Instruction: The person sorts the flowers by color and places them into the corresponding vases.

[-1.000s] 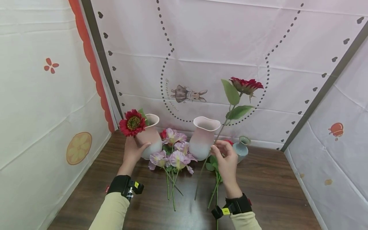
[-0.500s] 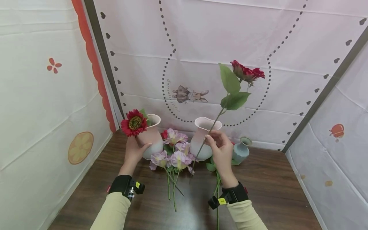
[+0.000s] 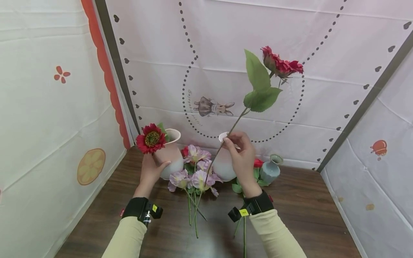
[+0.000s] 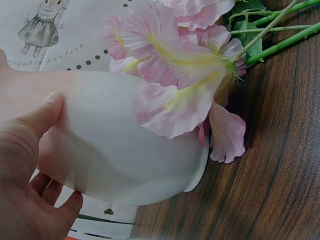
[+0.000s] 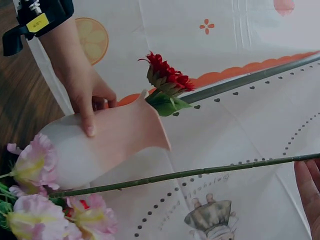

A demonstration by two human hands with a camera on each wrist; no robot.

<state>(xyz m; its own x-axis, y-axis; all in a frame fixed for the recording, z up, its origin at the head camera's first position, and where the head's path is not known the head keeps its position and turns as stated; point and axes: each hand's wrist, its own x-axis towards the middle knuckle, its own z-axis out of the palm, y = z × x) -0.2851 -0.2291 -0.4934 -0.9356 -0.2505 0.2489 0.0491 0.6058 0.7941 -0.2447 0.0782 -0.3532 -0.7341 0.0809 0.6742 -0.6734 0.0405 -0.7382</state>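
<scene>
My left hand (image 3: 151, 171) grips the side of a pink-to-white vase (image 3: 171, 159), its thumb across the front. A red daisy-like flower (image 3: 151, 139) stands in that vase, its head leaning over the rim. My right hand (image 3: 242, 159) pinches the stem of a second red flower (image 3: 282, 66) with two green leaves, holding it up and tilted. In the right wrist view its bare stem (image 5: 175, 175) runs past the left vase, its lower end overlapping the pale purple flowers. A matching vase (image 3: 223, 167) stands partly hidden behind my right hand.
Pale purple flowers (image 3: 198, 179) lie between the vases, stems toward me on the wooden table (image 3: 300, 222). A small blue vase (image 3: 270, 172) stands at right, beside a red flower (image 3: 258, 163) lying there. Printed cloth walls (image 3: 155, 89) enclose the back and sides.
My right hand has moved up and left with the red flower, raising its head and swinging the stem's lower end left. My left hand keeps its grip on the vase.
</scene>
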